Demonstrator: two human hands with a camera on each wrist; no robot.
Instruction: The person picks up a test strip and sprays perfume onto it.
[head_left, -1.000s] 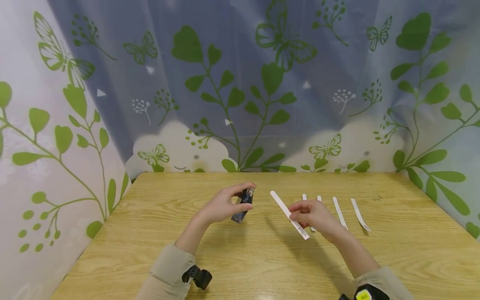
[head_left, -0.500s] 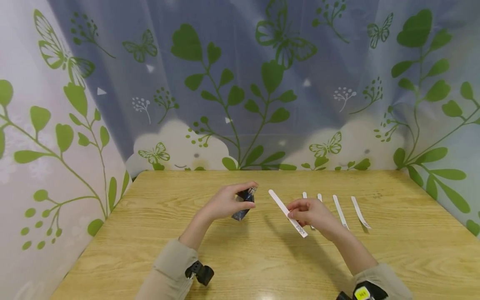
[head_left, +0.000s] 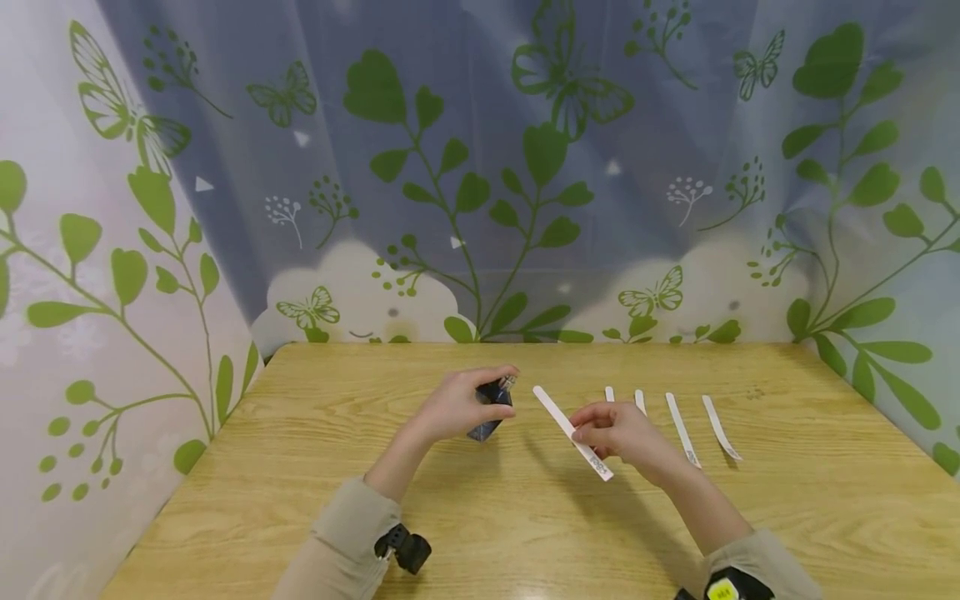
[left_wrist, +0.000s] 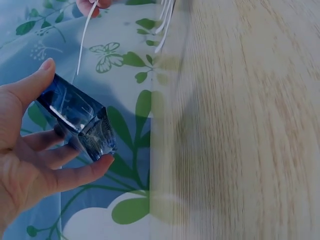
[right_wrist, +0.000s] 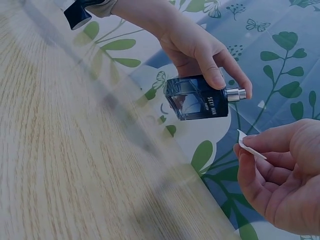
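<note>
Gripping perfume bottle (head_left: 492, 395) in left hand (head_left: 453, 406), pinching white strip (head_left: 558, 416) in right hand (head_left: 622, 437), lower-center, prob lining up, needing steady aim next.

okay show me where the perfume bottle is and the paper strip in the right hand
Perfume bottle (right_wrist: 196, 102): right wrist view, on its glass body.
Paper strip (head_left: 558, 416): head view, on its far half.

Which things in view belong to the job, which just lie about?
In use:
angular dark-blue glass perfume bottle, in the left hand
narrow flat white strip, pinched by the right hand

Lying about:
four similar white strips on the yellowish wooden table; perhaps the same set, but not held
</note>
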